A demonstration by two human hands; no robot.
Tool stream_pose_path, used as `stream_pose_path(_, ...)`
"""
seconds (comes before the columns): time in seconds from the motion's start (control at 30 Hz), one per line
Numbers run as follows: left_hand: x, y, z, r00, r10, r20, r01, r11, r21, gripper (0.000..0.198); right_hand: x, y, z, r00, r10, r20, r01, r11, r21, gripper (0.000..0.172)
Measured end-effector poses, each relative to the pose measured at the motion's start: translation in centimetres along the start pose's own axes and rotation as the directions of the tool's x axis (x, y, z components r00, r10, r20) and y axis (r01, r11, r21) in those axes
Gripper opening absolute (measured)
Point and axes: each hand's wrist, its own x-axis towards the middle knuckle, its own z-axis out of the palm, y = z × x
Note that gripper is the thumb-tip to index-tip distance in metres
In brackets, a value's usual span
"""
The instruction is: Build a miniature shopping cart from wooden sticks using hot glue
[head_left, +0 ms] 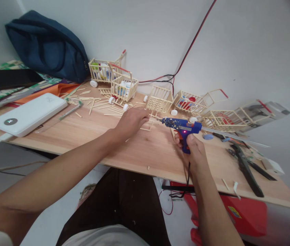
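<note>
In the head view my right hand (196, 150) is wrapped round the grip of a blue hot glue gun (182, 124). Its nozzle points left toward my left hand, a red light glows on its side, and a long clear glue stick (234, 136) sticks out behind. My left hand (133, 121) is closed low over the table, fingertips pressed together just short of the nozzle. A small frame of thin wooden sticks (148, 127) shows beside those fingertips; whether they pinch it is hidden. Just behind stands a miniature stick-built cart basket (159, 99).
Several miniature stick carts (124, 87) line the wall, some holding small items. Loose sticks (93, 102) lie at the back left. A white power bank (28, 114) and a blue bag (49, 46) are left; black-handled pliers (246, 171) lie right. The gun's cord (189, 174) drops over the front edge.
</note>
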Motion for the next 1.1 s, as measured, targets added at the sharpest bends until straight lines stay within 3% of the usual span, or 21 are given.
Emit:
stream_pose_path(0.17,0.0,0.1,-0.1,1.000,-0.013,0.012,0.013,1.000,-0.008,0.014,-0.3,-0.5,0.5,0.999,-0.033,-0.034,0.038,0.986,0.162,0.034)
stream_pose_path(0.6,0.1,0.2,-0.1,1.000,-0.015,0.010,0.015,1.000,0.000,0.014,0.0,-1.2,0.6,0.966,-0.200,-0.165,0.241,0.927,0.289,0.043)
stream_pose_path(0.7,0.0,0.1,0.0,1.000,-0.008,0.005,0.008,1.000,0.000,0.014,-0.4,-1.0,0.1,0.946,-0.243,-0.213,0.272,0.955,0.120,0.040)
stream_pose_path(0.8,0.0,0.1,0.0,1.000,-0.006,0.007,0.006,1.000,-0.005,0.014,-0.8,-1.4,-1.3,0.905,-0.341,-0.255,0.273,0.924,-0.268,0.036)
stream_pose_path(0.9,0.0,0.1,0.0,1.000,-0.010,0.013,0.010,1.000,0.000,0.014,-1.2,-2.2,-3.6,0.856,-0.497,-0.143,0.273,0.668,-0.692,0.038)
stream_pose_path(0.97,0.0,0.2,-0.1,1.000,-0.014,0.019,0.014,1.000,0.010,0.014,-1.4,-2.3,-5.5,0.851,-0.525,-0.027,0.270,0.481,-0.834,0.040)
stream_pose_path(1.1,0.1,0.3,-0.2,1.000,-0.013,0.016,0.013,1.000,0.017,0.013,-2.3,-0.9,-9.4,0.899,-0.437,-0.016,0.148,0.338,-0.929,0.041)
